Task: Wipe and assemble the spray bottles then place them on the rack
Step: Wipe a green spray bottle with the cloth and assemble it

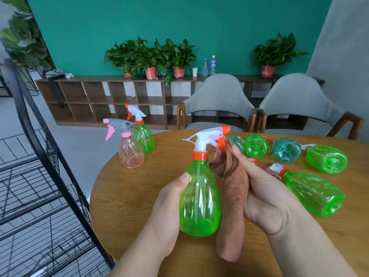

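Green bottle (199, 196), gripped by the left hand (169, 208), may twist loose and drop if the right hand (265, 202), clutching the brown cloth (234, 188), rubs hard.

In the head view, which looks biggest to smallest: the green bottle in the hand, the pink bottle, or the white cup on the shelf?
1. green bottle
2. pink bottle
3. white cup
The green one is nearest the camera, so it and the pink one may really match.
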